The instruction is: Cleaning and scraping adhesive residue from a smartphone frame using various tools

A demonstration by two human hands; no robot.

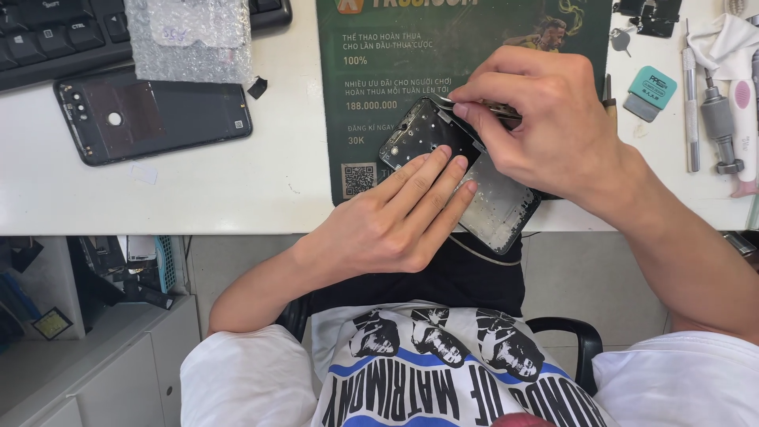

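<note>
An opened phone body [506, 202], dark with a silvery inner plate, lies tilted on a green printed mat [379, 87] at the white desk's front edge. My left hand [395, 217] rests flat on it, fingers stretched over its middle. My right hand [545, 119] hovers over the phone's upper end, pinching thin metal tweezers [500, 108] whose tip points toward the top edge of the phone. What the tip touches is hidden by my fingers.
A detached dark back cover [154, 119] lies left on the desk [237, 190], with a bubble-wrap bag [190, 35] and black keyboard [55, 35] behind. Screwdrivers and hand tools [715, 119], a teal scraper block [652, 91] sit right. A cabinet [95, 356] stands below left.
</note>
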